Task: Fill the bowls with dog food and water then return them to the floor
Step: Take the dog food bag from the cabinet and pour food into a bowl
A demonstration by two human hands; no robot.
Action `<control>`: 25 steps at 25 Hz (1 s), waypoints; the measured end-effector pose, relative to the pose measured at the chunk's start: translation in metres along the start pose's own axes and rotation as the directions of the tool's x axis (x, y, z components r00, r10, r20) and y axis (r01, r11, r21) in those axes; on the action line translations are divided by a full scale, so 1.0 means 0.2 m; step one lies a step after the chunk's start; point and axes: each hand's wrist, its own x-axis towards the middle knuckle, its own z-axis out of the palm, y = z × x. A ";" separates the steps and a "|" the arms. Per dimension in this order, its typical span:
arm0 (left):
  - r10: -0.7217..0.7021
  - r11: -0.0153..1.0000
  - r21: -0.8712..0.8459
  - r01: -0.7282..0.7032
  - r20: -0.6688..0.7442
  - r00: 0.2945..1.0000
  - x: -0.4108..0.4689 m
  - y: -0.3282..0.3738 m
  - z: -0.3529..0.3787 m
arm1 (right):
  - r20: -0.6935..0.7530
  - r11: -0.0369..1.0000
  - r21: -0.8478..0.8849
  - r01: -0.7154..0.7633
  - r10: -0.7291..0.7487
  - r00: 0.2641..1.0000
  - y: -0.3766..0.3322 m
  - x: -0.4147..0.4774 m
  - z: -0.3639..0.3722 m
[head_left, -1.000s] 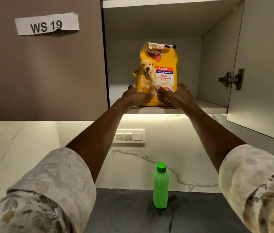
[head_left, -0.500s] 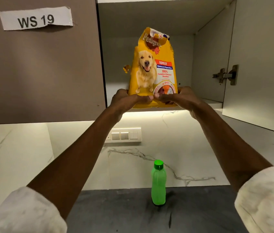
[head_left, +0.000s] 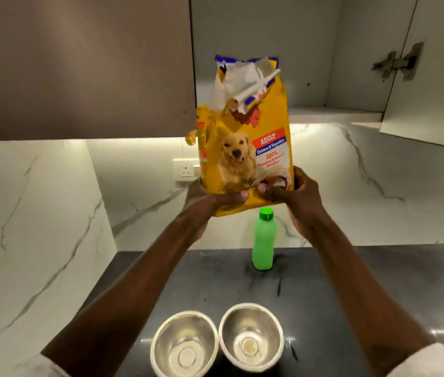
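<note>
A yellow dog food bag (head_left: 245,148) with a dog picture hangs upright in the air above the dark counter (head_left: 378,289), its torn top open. My left hand (head_left: 204,200) grips its lower left corner and my right hand (head_left: 294,197) grips its lower right corner. Two empty steel bowls stand side by side at the counter's near edge, the left bowl (head_left: 185,344) and the right bowl (head_left: 250,336). A green water bottle (head_left: 264,240) with its cap on stands upright at the back of the counter, just below the bag.
An upper cabinet stands open behind the bag, its shelf (head_left: 335,114) bare and its door (head_left: 438,72) swung out at the right. A closed cabinet door (head_left: 79,63) is at the left. A wall socket (head_left: 187,170) sits on the marble backsplash.
Both hands have pulled the bag off the cabinet shelf and lowered it toward me over the counter. My view has tipped down, bringing the two bowls into sight.
</note>
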 end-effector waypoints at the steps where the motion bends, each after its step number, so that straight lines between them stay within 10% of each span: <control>1: -0.011 0.998 -0.056 0.012 0.019 1.000 -0.06 -0.08 -0.01 | -0.025 0.998 0.048 -0.032 0.033 0.999 0.11 -0.07 0.02; 11: -0.199 0.925 -0.312 0.218 0.094 0.976 -0.45 -0.60 0.15 | -0.046 0.603 0.771 -0.202 0.370 0.928 0.57 -0.60 0.19; 16: -0.253 0.967 0.028 0.252 0.186 0.949 -0.50 -0.67 0.11 | 0.087 0.522 0.807 -0.275 0.355 0.931 0.66 -0.71 0.07; 20: -0.475 0.869 0.337 0.362 0.368 0.799 -0.49 -0.79 -0.04 | 0.091 0.581 0.755 -0.304 0.366 0.926 0.78 -0.76 -0.16; 25: -0.447 0.609 0.719 0.334 -0.037 0.894 -0.48 -1.08 -0.09 | 0.000 0.655 0.661 -0.366 0.487 0.873 0.94 -0.81 -0.48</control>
